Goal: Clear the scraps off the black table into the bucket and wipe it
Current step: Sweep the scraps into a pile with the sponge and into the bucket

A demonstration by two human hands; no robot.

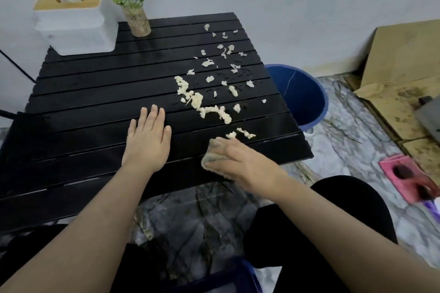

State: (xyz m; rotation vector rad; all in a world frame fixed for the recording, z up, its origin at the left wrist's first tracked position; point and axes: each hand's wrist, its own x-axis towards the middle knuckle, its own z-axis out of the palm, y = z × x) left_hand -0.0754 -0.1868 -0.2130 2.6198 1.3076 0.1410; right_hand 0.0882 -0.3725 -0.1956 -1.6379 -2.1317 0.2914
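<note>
One black slatted counter (95, 93), near left corner cut off by the frame. Two grips on it.
Left grip (148, 140): flat on the slats, fingers straight and close together, holding nothing.
Right grip (240, 164): curled over one greyish cloth (210, 150), pressing it near the front right corner; fingertips blurred.
Scraps (197, 101): one clumped pale line mid-counter plus loose bits towards the far right; exact count not possible.
One blue bucket (304, 95) on the floor just beside the right edge, partly hidden by the counter.
One white box (76, 24) and one small plant (134, 5), far left.
</note>
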